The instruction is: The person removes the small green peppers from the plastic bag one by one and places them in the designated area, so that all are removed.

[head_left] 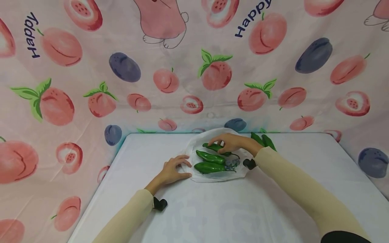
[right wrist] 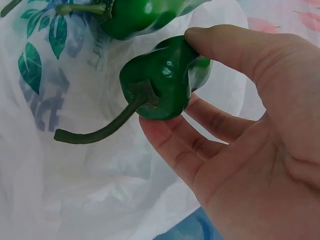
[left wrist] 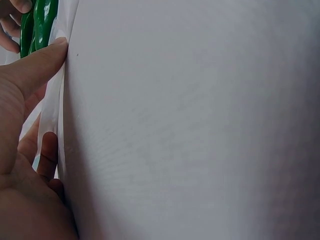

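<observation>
A white plastic bag point(head_left: 199, 177) with blue and green print lies flat on the table. My right hand point(head_left: 229, 142) pinches a long green pepper point(right wrist: 160, 75) between thumb and fingers at the bag's far side; its curved stem points away from the palm in the right wrist view. Two other green peppers, a middle one point(head_left: 210, 157) and a nearer one point(head_left: 209, 167), lie side by side on the bag. At the bag's left edge rests my left hand point(head_left: 172, 171), thumb and fingers spread apart and touching the plastic. The left wrist view shows its thumb point(left wrist: 42, 62) against the bag's edge.
Beyond my right forearm, two more green peppers point(head_left: 268, 142) lie near the back of the white table point(head_left: 212, 212), partly hidden by the arm. A fruit-printed cloth point(head_left: 182, 60) stands behind the table and along its left side.
</observation>
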Tool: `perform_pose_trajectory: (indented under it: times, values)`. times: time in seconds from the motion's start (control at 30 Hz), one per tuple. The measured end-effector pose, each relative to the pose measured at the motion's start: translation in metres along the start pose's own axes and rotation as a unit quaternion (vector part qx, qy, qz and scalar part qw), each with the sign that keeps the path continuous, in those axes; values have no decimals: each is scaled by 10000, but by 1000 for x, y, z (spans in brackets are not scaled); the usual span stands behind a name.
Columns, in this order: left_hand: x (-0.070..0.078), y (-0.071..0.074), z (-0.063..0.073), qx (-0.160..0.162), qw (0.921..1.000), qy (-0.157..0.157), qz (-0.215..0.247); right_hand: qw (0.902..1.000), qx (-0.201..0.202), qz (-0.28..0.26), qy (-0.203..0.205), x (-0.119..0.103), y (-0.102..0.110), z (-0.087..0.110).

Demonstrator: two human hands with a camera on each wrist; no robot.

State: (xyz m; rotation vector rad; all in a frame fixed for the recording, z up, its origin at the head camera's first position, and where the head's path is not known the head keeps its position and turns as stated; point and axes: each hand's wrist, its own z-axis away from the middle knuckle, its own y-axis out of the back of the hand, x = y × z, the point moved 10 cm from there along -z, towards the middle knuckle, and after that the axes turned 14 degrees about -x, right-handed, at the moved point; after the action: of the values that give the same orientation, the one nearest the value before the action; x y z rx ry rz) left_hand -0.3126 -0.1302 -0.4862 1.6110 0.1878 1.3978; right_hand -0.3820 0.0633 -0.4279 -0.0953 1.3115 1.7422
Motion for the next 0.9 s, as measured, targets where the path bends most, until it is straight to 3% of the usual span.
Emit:
perform_pose_trajectory:
  times: [0.6, 0.9]
  values:
    - [-3, 0, -1, 14, 9999, 72, 71, 9998, -120, -62, 115, -12, 0, 16]
    - [-3, -1, -1, 7, 9999, 65, 87, 9987, 216, -208, 408, -25, 5, 26]
